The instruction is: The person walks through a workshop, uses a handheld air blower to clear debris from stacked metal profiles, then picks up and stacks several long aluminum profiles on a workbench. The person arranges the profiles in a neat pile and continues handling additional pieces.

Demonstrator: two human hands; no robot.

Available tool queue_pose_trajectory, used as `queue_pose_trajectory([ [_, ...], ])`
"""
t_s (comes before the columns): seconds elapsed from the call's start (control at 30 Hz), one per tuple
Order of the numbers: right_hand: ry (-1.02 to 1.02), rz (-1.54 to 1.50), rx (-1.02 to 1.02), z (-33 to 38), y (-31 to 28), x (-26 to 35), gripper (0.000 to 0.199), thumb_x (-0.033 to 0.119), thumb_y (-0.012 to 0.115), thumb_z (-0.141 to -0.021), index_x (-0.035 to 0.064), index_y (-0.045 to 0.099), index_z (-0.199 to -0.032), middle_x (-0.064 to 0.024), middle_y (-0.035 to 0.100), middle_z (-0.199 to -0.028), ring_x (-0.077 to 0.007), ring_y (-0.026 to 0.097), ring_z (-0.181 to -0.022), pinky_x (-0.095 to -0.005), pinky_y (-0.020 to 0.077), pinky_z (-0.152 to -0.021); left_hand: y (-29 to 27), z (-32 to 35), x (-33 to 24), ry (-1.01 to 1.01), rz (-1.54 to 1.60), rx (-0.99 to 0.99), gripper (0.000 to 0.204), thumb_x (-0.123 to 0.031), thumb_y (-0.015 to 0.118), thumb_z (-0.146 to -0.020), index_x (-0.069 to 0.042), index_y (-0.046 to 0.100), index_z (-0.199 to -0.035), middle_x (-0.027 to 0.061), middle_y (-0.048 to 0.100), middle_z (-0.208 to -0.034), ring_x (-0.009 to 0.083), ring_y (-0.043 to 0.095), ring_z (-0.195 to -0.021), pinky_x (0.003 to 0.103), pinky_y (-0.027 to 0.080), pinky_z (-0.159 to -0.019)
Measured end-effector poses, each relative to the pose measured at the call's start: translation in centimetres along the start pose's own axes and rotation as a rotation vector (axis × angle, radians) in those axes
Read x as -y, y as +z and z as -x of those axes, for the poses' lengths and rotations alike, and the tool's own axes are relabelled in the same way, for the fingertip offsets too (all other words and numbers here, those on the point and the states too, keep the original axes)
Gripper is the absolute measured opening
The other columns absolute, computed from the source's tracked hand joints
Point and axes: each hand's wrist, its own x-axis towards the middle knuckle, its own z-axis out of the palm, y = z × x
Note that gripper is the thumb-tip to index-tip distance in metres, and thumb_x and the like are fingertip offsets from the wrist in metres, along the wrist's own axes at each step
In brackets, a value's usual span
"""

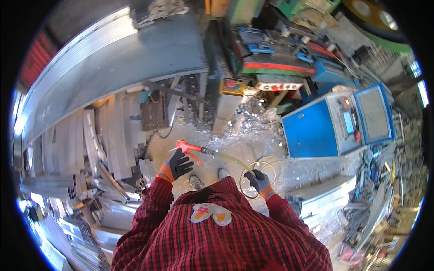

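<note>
1. Left hand (177, 165), gloved dark with an orange cuff, closed around the grip of an orange air blow gun (189, 147), nozzle aimed left.
2. Right hand (258, 179), gloved alike, closed on a yellowish hose (233, 160) that runs from the gun's rear and loops near the right hand.
3. Beyond both, floor littered with metal shavings (244, 131); blue machine cabinet (312, 131) at right; stacked aluminium profiles (115, 135) at left.
</note>
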Motion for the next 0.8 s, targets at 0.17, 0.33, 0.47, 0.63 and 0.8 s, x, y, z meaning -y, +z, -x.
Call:
queue_pose_trajectory([
  [0.17,-0.128,0.271,-0.106,-1.9,-2.1,0.2,0.025,0.027,0.063,-0.093,0.0037,0.069,-0.091,-0.0046,0.059,-0.065,-0.0108,0.051,-0.056,-0.0294,0.0414,-0.053,-0.7,-4.2,3.5,-0.178,0.013,0.138,0.029,-0.041,0.058,-0.092,-0.016,0.062,-0.107,0.0100,0.061,-0.108,0.0314,0.059,-0.104,0.051,0.048,-0.092],
  [0.33,-0.592,0.747,0.028,-4.7,-6.3,-0.3,0.026,0.028,0.054,-0.095,0.0059,0.067,-0.088,-0.0063,0.051,-0.060,-0.0159,0.054,-0.047,-0.0338,0.0428,-0.044,8.6,-8.4,7.1,-0.243,-0.311,0.105,0.055,-0.060,0.058,-0.088,-0.012,0.058,-0.116,0.0088,0.061,-0.108,0.0249,0.062,-0.084,0.042,0.054,-0.070],
  [0.47,-0.166,0.463,0.157,-6.1,-10.2,3.5,0.034,0.031,0.049,-0.099,0.0043,0.068,-0.089,-0.0017,0.051,-0.054,-0.0105,0.047,-0.038,-0.0284,0.0379,-0.037,15.3,-11.6,10.0,-0.157,-0.394,0.053,0.078,-0.072,0.065,-0.074,-0.012,0.055,-0.123,0.0100,0.063,-0.110,0.0266,0.064,-0.083,0.044,0.055,-0.072],
  [0.63,-0.263,0.413,0.530,-8.5,-14.8,5.3,0.029,0.024,0.050,-0.100,0.0039,0.070,-0.095,0.0018,0.053,-0.059,-0.0046,0.046,-0.046,-0.0224,0.0354,-0.045,21.1,-14.9,15.6,-0.252,-0.310,0.000,0.074,-0.074,0.062,-0.076,-0.011,0.060,-0.115,0.0075,0.067,-0.094,0.0251,0.066,-0.072,0.043,0.055,-0.068],
  [0.8,-0.215,0.400,0.693,-6.9,-14.9,8.5,0.028,0.024,0.052,-0.100,0.0010,0.066,-0.109,0.0002,0.062,-0.074,-0.0061,0.054,-0.061,-0.0221,0.0428,-0.056,24.4,-12.7,16.9,-0.106,-0.166,0.091,0.068,-0.068,0.057,-0.083,-0.010,0.061,-0.119,0.0068,0.068,-0.102,0.0235,0.067,-0.083,0.039,0.056,-0.072],
])
